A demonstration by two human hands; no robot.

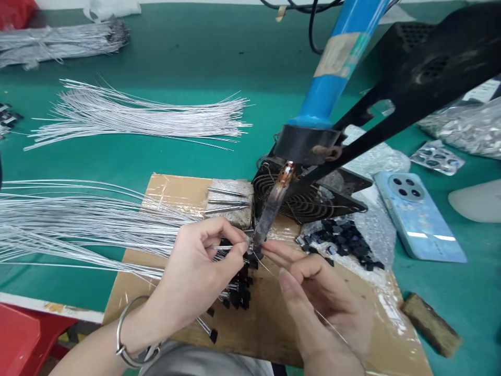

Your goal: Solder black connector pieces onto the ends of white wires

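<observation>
My left hand (211, 261), with a bangle (127, 334) on its wrist, pinches the end of a thin white wire just below the soldering iron tip (270, 209). My right hand (321, 292) is closed on a fine solder wire (331, 326), which runs up towards the tip; its fingertips are beside the tip. The blue iron handle (332, 68) is clamped in a black stand. Under and beside my left hand, white wires (97, 224) with black pieces (240, 292) at their ends lie on cardboard (274, 324). The exact joint at the tip is too small to make out.
Behind the iron sits a black fan (313, 201). Loose black pieces (348, 240) lie on bubble wrap, left of a blue phone (420, 214). A brown block (430, 324) rests at the right. Another wire bundle (144, 115) lies on the green table (195, 68).
</observation>
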